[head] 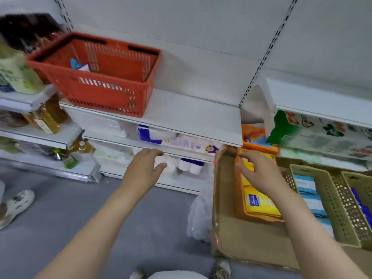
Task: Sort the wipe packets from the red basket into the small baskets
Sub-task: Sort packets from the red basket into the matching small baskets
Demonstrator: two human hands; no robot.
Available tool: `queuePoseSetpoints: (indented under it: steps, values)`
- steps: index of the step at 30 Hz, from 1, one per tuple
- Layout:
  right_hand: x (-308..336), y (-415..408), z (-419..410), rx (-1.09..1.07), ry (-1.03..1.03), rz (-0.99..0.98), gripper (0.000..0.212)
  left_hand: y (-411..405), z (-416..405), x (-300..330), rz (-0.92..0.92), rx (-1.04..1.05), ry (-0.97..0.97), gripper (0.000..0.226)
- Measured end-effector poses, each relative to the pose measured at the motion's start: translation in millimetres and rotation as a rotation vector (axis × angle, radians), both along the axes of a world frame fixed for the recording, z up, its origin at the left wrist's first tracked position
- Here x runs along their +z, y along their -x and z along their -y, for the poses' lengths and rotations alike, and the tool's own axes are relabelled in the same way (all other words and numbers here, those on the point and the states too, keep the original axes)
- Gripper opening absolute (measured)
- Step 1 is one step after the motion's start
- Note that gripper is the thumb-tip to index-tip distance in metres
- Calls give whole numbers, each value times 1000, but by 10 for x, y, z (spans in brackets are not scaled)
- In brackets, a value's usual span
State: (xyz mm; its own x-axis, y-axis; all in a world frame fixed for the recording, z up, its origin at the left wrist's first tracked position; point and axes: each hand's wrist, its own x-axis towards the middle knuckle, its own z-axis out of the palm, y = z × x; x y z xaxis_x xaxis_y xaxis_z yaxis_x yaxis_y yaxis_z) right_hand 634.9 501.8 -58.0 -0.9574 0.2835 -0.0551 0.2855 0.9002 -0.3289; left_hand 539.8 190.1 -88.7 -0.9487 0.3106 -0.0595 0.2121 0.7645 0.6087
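Both hands empty, fingers spread: left hand [144,168] mid-air, right hand [259,174] over yellow packets [259,204]. Risk: red basket [96,75] sits above-left, blind reach could tip it.

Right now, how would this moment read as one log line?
left hand open, empty | right hand open over yellow packets in orange basket | red basket on shelf

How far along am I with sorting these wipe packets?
Well along: yellow packets fill the orange small basket, blue-striped packets the beige perforated basket. Both hands, left and right, hold nothing. A few packets remain in the red plastic basket.
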Motion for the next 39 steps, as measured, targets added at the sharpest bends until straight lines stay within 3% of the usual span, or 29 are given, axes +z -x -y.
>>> queuePoseSetpoints:
  steps: [6, 18, 28, 32, 39]
  values:
    - [183, 454, 1129, 43, 9, -243, 37, 523, 1043, 439, -359, -29, 179, 33]
    - [455, 2440, 2080, 246, 18, -417, 37, 2357, 1473, 607, -581, -58, 203, 50]
    - [595, 4423, 2350, 364, 9, -284, 41, 4107, 1644, 749, -408, -14, 282, 42]
    - [486, 4912, 2557, 382, 25, -104, 44, 4489, 1782, 552, -316, -20, 233, 50]
    - [17, 5838, 3008, 456, 21, 361, 54, 5263, 2174, 226, 26, -49, 230, 53]
